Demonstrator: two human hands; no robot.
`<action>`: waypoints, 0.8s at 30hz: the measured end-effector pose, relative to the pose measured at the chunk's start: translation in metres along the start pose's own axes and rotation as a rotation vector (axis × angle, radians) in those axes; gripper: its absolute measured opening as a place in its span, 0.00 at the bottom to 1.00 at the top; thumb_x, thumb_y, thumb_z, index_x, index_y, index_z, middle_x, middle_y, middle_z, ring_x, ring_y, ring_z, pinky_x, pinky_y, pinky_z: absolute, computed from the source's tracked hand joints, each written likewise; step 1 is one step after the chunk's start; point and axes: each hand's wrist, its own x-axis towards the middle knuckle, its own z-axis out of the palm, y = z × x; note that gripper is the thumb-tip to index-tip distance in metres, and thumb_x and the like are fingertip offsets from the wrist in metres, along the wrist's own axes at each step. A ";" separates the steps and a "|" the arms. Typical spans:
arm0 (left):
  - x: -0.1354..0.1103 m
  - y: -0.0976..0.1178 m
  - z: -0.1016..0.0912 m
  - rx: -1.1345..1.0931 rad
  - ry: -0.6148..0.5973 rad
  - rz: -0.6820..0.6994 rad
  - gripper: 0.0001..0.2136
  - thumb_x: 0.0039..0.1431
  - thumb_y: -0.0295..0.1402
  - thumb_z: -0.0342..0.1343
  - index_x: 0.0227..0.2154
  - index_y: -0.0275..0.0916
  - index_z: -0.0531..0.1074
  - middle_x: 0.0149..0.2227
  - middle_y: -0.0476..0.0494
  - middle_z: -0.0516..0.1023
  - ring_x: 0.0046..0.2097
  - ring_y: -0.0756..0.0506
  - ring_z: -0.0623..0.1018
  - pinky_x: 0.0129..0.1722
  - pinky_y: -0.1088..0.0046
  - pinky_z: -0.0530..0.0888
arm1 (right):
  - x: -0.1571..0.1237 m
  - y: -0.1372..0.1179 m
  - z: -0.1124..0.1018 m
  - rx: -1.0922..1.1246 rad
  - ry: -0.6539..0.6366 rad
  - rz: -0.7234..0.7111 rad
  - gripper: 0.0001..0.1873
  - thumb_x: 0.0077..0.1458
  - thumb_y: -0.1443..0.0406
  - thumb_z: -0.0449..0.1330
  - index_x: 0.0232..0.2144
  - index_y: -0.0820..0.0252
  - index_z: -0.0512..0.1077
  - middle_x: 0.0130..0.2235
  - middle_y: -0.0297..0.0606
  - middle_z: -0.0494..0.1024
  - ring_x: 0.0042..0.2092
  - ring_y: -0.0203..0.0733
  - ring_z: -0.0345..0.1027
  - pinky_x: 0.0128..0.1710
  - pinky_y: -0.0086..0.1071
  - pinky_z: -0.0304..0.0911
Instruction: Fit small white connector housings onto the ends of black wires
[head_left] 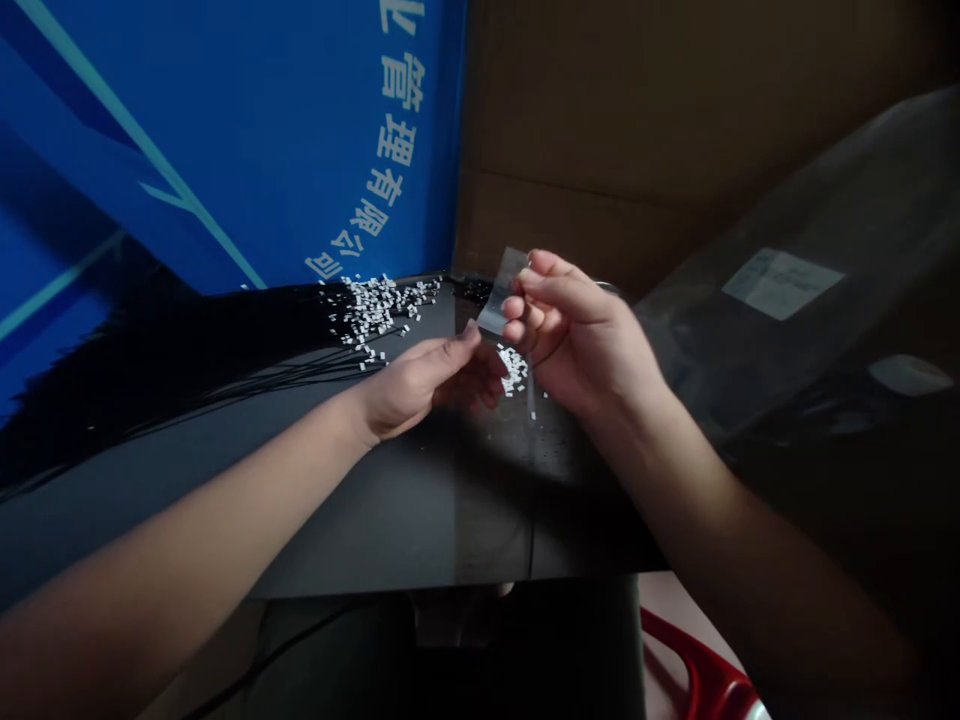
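A small clear plastic piece [501, 290] is pinched by the fingers of the right hand [581, 325], its lower corner being met by the thumb of the left hand [420, 378]. Black wires [172, 345] are laid on the dark table [360, 540] at left, with white tags [375, 305] clustered at their ends. The table is backed by a blue panel [300, 120] and a brown board [600, 110]; a clear bag [847, 190] bearing a white label [780, 283] is noted at right.
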 end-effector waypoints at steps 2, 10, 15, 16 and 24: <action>-0.004 0.009 0.006 -0.026 -0.257 -0.066 0.31 0.71 0.65 0.54 0.48 0.41 0.84 0.49 0.30 0.88 0.50 0.37 0.87 0.50 0.59 0.83 | 0.004 0.020 -0.006 0.064 0.041 0.028 0.26 0.47 0.64 0.78 0.43 0.50 0.69 0.34 0.26 0.78 0.36 0.39 0.82 0.38 0.35 0.83; -0.017 0.013 0.014 -0.054 -0.925 -0.369 0.18 0.77 0.40 0.59 0.62 0.41 0.81 0.63 0.32 0.84 0.65 0.36 0.83 0.67 0.56 0.78 | -0.004 0.054 -0.012 0.034 0.020 0.015 0.28 0.45 0.61 0.81 0.43 0.52 0.71 0.31 0.25 0.80 0.28 0.36 0.78 0.30 0.33 0.78; -0.010 0.009 -0.031 0.221 -0.700 -0.459 0.19 0.72 0.51 0.63 0.44 0.38 0.85 0.47 0.31 0.90 0.43 0.41 0.89 0.38 0.71 0.84 | -0.014 0.077 -0.015 -0.077 -0.044 0.022 0.29 0.47 0.57 0.82 0.44 0.52 0.70 0.31 0.26 0.79 0.27 0.33 0.71 0.24 0.28 0.68; -0.008 0.009 -0.039 0.268 -0.553 -0.435 0.20 0.70 0.51 0.65 0.37 0.37 0.83 0.38 0.36 0.89 0.34 0.45 0.86 0.31 0.75 0.80 | -0.015 0.080 -0.016 -0.094 -0.045 0.028 0.29 0.47 0.57 0.82 0.43 0.52 0.70 0.32 0.26 0.79 0.27 0.33 0.70 0.23 0.27 0.67; 0.003 -0.019 -0.031 0.179 0.190 0.009 0.17 0.61 0.43 0.74 0.42 0.39 0.76 0.32 0.50 0.80 0.27 0.51 0.77 0.23 0.78 0.74 | -0.017 0.083 -0.017 -0.158 -0.062 0.032 0.27 0.50 0.59 0.81 0.42 0.52 0.69 0.35 0.28 0.79 0.30 0.33 0.72 0.28 0.29 0.70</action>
